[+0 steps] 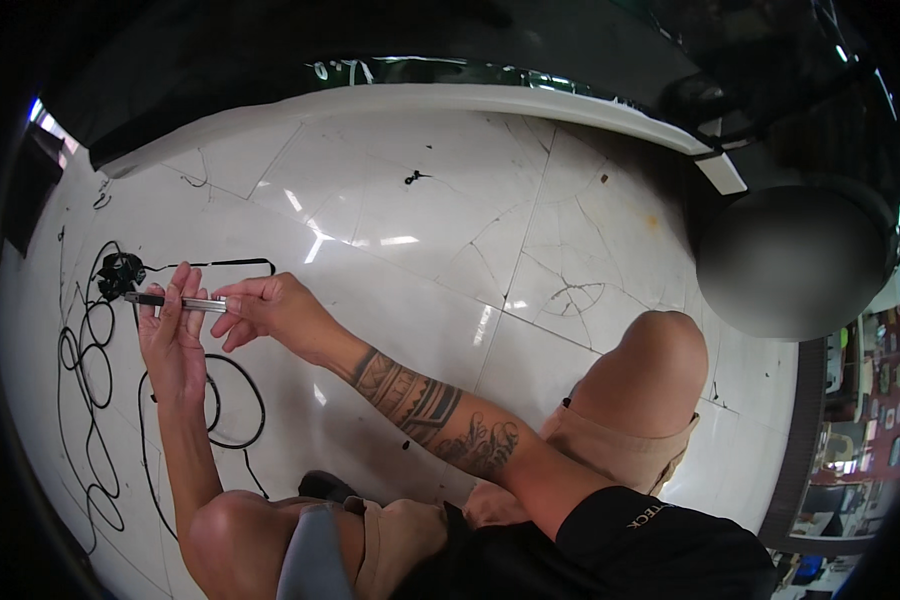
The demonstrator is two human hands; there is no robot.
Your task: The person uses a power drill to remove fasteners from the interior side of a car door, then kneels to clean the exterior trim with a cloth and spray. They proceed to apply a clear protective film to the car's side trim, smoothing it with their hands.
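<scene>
The left hand point(173, 335) and right hand point(262, 308) are both pinching a slim grey metal utility knife point(175, 301), fingers clamped on it, just above the long black tangled cable point(90, 360) lying on the white tiled floor point(420, 210). A slip could nick fingertips or the cable.

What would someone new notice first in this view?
Both hands meet at centre left over the white cracked tile floor: the left hand and right hand share a grip on a slim grey pen-shaped tool. Its tip points at a small black bundle, from which a thin black cable loops across the floor at far left.
</scene>
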